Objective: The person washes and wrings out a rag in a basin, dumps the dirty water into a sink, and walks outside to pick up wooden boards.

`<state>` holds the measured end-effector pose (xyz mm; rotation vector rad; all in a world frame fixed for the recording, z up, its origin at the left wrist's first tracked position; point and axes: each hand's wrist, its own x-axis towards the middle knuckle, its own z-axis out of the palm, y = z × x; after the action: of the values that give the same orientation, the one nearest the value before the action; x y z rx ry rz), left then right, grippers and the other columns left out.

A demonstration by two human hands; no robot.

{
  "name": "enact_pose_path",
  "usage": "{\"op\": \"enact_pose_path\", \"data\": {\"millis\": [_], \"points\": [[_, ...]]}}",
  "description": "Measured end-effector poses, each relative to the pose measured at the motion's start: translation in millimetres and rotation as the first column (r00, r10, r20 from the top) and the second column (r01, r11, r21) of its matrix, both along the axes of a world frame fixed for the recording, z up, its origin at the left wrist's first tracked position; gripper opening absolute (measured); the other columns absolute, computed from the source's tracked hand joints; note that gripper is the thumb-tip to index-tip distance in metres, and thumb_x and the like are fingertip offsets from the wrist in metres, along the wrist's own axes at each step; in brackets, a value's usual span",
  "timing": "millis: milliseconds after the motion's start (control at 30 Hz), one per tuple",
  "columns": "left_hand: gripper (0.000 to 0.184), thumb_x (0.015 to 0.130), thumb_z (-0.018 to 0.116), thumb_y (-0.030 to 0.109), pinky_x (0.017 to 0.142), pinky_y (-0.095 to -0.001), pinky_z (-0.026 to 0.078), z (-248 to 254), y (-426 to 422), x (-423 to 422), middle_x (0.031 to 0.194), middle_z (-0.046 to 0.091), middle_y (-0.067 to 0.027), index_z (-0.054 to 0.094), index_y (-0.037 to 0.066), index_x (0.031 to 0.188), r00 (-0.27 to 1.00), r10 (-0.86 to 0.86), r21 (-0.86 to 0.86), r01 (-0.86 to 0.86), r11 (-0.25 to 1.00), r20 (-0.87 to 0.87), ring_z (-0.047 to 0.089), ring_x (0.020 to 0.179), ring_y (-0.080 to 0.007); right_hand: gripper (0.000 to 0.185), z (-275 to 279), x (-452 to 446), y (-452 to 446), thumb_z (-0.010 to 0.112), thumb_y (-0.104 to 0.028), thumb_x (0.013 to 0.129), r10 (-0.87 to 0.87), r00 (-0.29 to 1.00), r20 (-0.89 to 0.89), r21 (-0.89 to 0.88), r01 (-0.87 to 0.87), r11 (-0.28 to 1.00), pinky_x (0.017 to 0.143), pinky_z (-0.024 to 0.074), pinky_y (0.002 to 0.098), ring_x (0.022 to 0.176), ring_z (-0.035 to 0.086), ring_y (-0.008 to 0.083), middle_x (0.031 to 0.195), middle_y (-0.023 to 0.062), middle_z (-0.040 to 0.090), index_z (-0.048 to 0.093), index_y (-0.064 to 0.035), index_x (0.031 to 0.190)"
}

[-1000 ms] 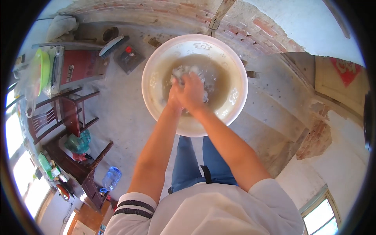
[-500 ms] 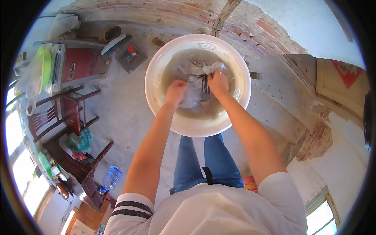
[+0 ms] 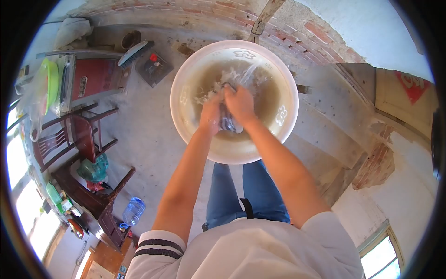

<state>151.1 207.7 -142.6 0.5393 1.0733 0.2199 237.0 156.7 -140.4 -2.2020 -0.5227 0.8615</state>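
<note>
A wide, pale basin (image 3: 278, 135) with white flower marks inside holds cloudy, greyish-brown water (image 3: 265, 116). Both my hands are low over its middle, close together. Between and below them shows a wet white cloth with dark stripes (image 3: 227, 122), bunched up and partly in the water. My left hand (image 3: 212, 111) is closed on the cloth's left side. Its fingers are partly hidden by my right hand (image 3: 239, 103), which is wrapped round the upper part of the bundle. Water splashes up beyond the hands.
At the left lie a tipped wooden chair (image 3: 83, 132), a red box-like unit (image 3: 95, 76), a brush (image 3: 134, 53) and a dustpan (image 3: 154, 69). Lower left is a large water bottle (image 3: 134, 211). A worn brick wall (image 3: 320, 37) runs behind the basin.
My right hand has moved left, next to my left hand. The cloth, spread out before, is now bunched between them and drawn toward me. Water has splashed up.
</note>
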Motion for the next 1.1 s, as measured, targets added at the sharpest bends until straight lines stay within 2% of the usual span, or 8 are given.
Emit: {"op": "enact_pose_path", "data": {"millis": [167,267,367,500,600,700,933,1100], "points": [[0.040,0.085,0.055,0.032,0.068,-0.0255,0.044,-9.0,14.4,-29.0,0.086,0.058,-0.0053,0.052,0.000,0.109,0.952,-0.230,0.370,0.291,0.882,-0.201,0.055,0.076,-0.0158,0.052,-26.7,38.2,-31.9,0.051,-0.041,0.083,-0.251,0.967,0.041,-0.065,0.253,0.965,0.084,0.0421,0.0428,0.096,0.053,0.0410,0.109,0.0264,0.052,0.045,-0.0028,0.118],[0.044,0.084,0.057,0.027,0.079,-0.0299,0.043,-29.6,10.8,-39.8,0.097,0.059,-0.0097,0.045,-0.001,0.116,0.818,0.030,0.814,0.568,0.124,-0.575,0.055,0.090,-0.0196,0.054,-37.7,23.2,-44.4,0.051,-0.041,0.084,0.087,0.947,0.310,-0.165,-0.036,0.986,0.086,0.0401,0.0461,0.099,0.050,0.0424,0.119,0.0234,0.044,0.040,-0.0057,0.123],[0.047,0.084,0.057,0.022,0.089,-0.0340,0.040,-29.9,14.4,-37.5,0.109,0.056,-0.0134,0.039,0.000,0.120,0.533,-0.423,0.410,0.842,0.351,-0.732,0.051,0.104,-0.0229,0.047,-35.8,30.0,-42.9,0.058,-0.034,0.080,0.298,0.931,0.212,-0.245,-0.245,0.938,0.083,0.0422,0.0461,0.099,0.050,0.0415,0.120,0.0223,0.042,0.047,-0.0061,0.116],[0.048,0.084,0.057,0.030,0.088,-0.0355,0.042,-55.7,14.6,-28.7,0.111,0.054,-0.0131,0.041,0.003,0.120,0.997,0.072,0.287,-0.061,0.956,-0.028,0.053,0.101,-0.0241,0.040,-41.6,17.3,-24.4,0.062,-0.021,0.072,0.054,0.991,0.119,-0.061,-0.047,0.997,0.080,0.0436,0.0431,0.097,0.052,0.0374,0.101,0.0215,0.053,0.051,-0.0019,0.106],[0.047,0.085,0.055,0.038,0.083,-0.0334,0.045,-34.6,22.6,-14.4,0.106,0.056,-0.0107,0.044,0.005,0.117,0.920,0.263,-0.242,-0.195,0.950,0.290,0.055,0.095,-0.0221,0.039,13.7,-29.1,-24.2,0.064,-0.019,0.069,0.015,0.982,-0.186,0.230,0.029,0.973,0.080,0.0435,0.0426,0.097,0.051,0.0365,0.101,0.0208,0.051,0.052,-0.0031,0.103],[0.041,0.087,0.051,0.040,0.077,-0.0341,0.049,-25.8,25.0,-12.0,0.101,0.059,-0.0093,0.051,0.006,0.110,0.890,0.217,-0.429,-0.027,0.903,0.402,0.058,0.090,-0.0211,0.037,54.9,-55.0,-14.2,0.066,-0.021,0.068,0.054,0.976,0.210,0.230,-0.103,0.968,0.078,0.0446,0.0410,0.096,0.051,0.0351,0.099,0.0200,0.051,0.054,-0.0058,0.100],[0.031,0.087,0.050,0.034,0.070,-0.0309,0.048,20.7,-4.7,-5.0,0.087,0.057,-0.0074,0.054,0.006,0.099,0.950,0.306,-0.176,-0.292,0.940,0.057,0.056,0.076,-0.0188,0.035,3.3,-4.0,6.1,0.055,-0.035,0.081,0.085,0.996,0.010,-0.025,-0.084,0.996,0.071,0.0465,0.0427,0.082,0.057,0.0378,0.091,0.0224,0.055,0.057,-0.0061,0.100],[0.030,0.085,0.056,0.026,0.071,-0.0275,0.046,24.5,9.3,-22.6,0.090,0.058,-0.0060,0.055,0.001,0.102,0.966,-0.096,0.263,0.161,0.951,-0.241,0.054,0.082,-0.0137,0.042,-20.5,24.8,-27.3,0.049,-0.041,0.085,0.093,0.977,0.191,-0.133,-0.068,0.989,0.075,0.0448,0.0439,0.089,0.054,0.0375,0.099,0.0210,0.054,0.056,-0.0028,0.102]]}}
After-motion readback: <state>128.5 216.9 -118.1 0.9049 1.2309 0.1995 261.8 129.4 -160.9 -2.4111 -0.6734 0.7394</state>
